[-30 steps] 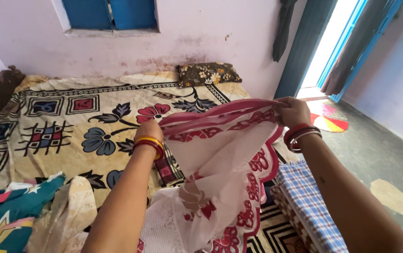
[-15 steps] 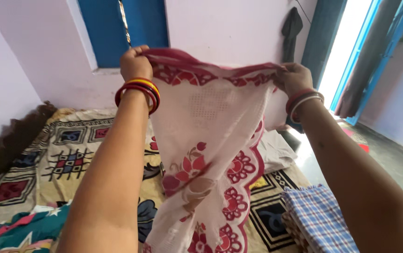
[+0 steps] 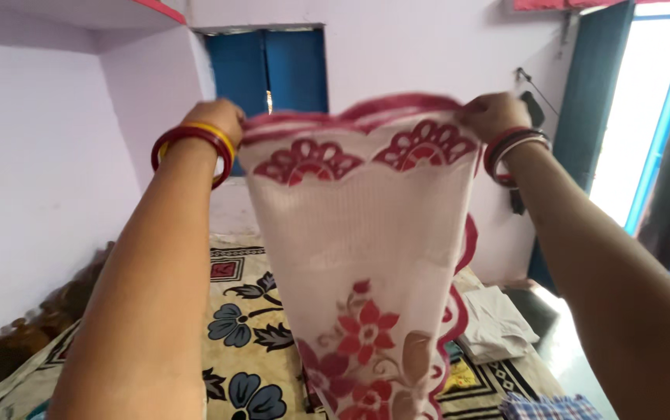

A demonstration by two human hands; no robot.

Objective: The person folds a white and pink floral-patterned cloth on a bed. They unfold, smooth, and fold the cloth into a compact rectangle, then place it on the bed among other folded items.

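A white net cloth [image 3: 366, 241] with red scalloped edging and red flowers hangs in front of me, held up high by its top edge. My left hand [image 3: 214, 117] grips the top left corner; red and yellow bangles ring that wrist. My right hand [image 3: 492, 115] grips the top right corner, with red and white bangles on the wrist. The cloth hangs down over the bed and hides part of it.
A bed with a cream floral sheet [image 3: 242, 327] lies below. A folded white cloth [image 3: 498, 323] rests on its right side, and a blue checked fabric [image 3: 549, 406] shows at the bottom right. Blue window shutters [image 3: 269, 70] face me; a blue door [image 3: 584, 132] stands right.
Both hands have lifted the cloth from low over the bed to high in front of the window. The view has tilted up, and the cloth now hangs spread flat between the hands.
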